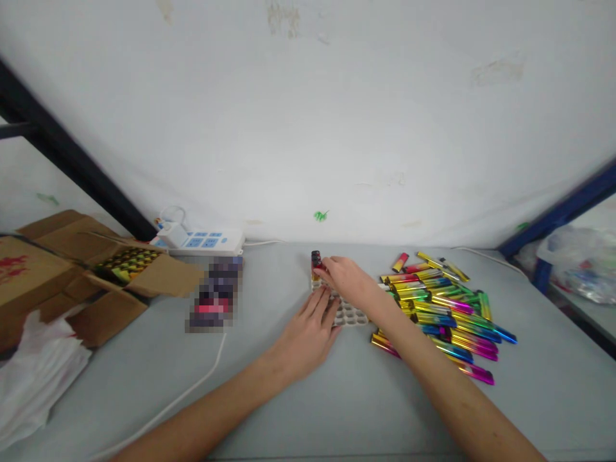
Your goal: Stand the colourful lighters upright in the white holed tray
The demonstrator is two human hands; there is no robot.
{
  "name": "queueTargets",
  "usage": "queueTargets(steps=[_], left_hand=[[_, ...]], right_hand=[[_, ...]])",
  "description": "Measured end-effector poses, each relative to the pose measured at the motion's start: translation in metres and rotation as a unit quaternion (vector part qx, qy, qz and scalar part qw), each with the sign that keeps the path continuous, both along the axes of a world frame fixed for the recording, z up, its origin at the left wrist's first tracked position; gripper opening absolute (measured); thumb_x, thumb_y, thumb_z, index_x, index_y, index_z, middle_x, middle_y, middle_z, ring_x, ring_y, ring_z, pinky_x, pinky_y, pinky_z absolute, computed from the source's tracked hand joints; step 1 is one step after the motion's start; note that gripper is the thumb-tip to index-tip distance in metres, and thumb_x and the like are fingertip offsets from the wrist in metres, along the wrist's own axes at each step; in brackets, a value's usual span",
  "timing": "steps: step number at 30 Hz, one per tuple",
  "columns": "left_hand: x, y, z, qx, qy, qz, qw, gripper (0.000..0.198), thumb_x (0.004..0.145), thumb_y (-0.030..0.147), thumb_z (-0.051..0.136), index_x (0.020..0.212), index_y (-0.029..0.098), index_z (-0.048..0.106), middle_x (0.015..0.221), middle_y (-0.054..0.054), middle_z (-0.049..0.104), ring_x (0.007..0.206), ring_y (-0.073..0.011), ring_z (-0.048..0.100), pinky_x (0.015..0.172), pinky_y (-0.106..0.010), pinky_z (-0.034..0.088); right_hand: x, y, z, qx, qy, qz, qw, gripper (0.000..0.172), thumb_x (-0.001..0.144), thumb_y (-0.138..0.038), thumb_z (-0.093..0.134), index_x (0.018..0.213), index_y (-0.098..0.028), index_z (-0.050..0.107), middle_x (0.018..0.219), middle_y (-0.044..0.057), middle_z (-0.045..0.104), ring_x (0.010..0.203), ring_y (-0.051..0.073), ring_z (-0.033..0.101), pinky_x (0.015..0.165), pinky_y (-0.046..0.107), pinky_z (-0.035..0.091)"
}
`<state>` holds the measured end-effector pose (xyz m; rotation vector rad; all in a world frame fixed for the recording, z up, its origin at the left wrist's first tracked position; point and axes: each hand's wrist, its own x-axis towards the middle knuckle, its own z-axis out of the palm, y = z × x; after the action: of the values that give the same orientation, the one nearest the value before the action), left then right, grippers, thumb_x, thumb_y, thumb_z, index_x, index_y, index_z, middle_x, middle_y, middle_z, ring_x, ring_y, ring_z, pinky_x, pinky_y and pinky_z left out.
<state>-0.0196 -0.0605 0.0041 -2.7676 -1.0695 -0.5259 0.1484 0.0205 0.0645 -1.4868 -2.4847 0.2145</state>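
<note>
A small white tray with rows of round holes [350, 316] lies on the grey table in front of me. My left hand [302, 337] holds its left part, fingers over the holes and thumb by the front edge. At the tray's back left corner, a few shiny lighters with black tops [316, 258] stand upright. My right hand [350, 281] reaches over that corner with its fingers closed on a reddish lighter, mostly hidden by the fingers. To the right lies a loose pile of metallic lighters [436, 301] in yellow, green, blue, pink and red, partly behind my right forearm.
An open cardboard box [168, 276] at left contains several black-topped, yellow items. Beside it are a white plastic bag [36, 378], a power strip [212, 242] and a blurred-out dark object [219, 285]. A white cable [212, 369] crosses the table. A wall stands behind.
</note>
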Motion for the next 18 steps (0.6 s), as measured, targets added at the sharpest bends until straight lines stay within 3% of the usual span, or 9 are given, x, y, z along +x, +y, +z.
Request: queueTargets(steps=[5,9,13,15,18], left_hand=[[-0.003,0.002,-0.002,0.024,-0.008,-0.008,1.000,0.053,0.111,0.038,0.049,0.152,0.005,0.057,0.156,-0.028,0.058,0.152,-0.0387,0.052,0.123,-0.051,0.046],[-0.004,0.002,-0.001,0.040,-0.002,-0.014,0.999,0.053,0.112,0.038,0.047,0.150,0.003,0.059,0.158,-0.029,0.056,0.153,-0.0390,0.051,0.122,-0.051,0.047],[-0.004,0.002,-0.001,0.035,-0.004,-0.015,0.999,0.051,0.112,0.036,0.047,0.150,0.004,0.060,0.160,-0.028,0.055,0.154,-0.0376,0.050,0.123,-0.050,0.047],[-0.004,0.002,-0.002,0.031,-0.008,-0.011,0.999,0.051,0.112,0.037,0.047,0.150,0.006,0.060,0.161,-0.026,0.055,0.155,-0.0362,0.049,0.124,-0.049,0.046],[-0.004,0.002,-0.002,0.031,-0.003,-0.010,0.999,0.052,0.113,0.039,0.046,0.151,0.006,0.059,0.161,-0.026,0.055,0.155,-0.0354,0.049,0.124,-0.048,0.045]], right_hand=[[0.002,-0.009,0.000,-0.010,0.040,-0.006,0.999,0.025,0.114,-0.032,0.052,0.114,-0.015,0.071,0.107,0.015,0.078,0.099,0.025,0.075,0.085,0.031,0.050],[0.034,-0.017,0.000,0.012,0.100,-0.028,0.994,0.023,0.111,-0.037,0.058,0.113,-0.018,0.071,0.105,0.011,0.080,0.095,0.022,0.075,0.086,0.030,0.051],[0.097,-0.011,0.005,0.027,0.052,-0.221,0.974,0.023,0.110,-0.034,0.055,0.109,-0.017,0.071,0.094,0.011,0.081,0.090,0.026,0.077,0.084,0.033,0.051],[0.127,-0.004,0.006,0.018,0.002,-0.327,0.945,0.024,0.109,-0.031,0.054,0.114,-0.014,0.070,0.103,0.017,0.081,0.098,0.030,0.077,0.089,0.036,0.052],[0.151,0.008,0.003,0.000,-0.047,-0.412,0.910,0.037,0.108,-0.038,0.055,0.127,-0.008,0.066,0.120,0.028,0.076,0.118,0.041,0.072,0.100,0.050,0.051]])
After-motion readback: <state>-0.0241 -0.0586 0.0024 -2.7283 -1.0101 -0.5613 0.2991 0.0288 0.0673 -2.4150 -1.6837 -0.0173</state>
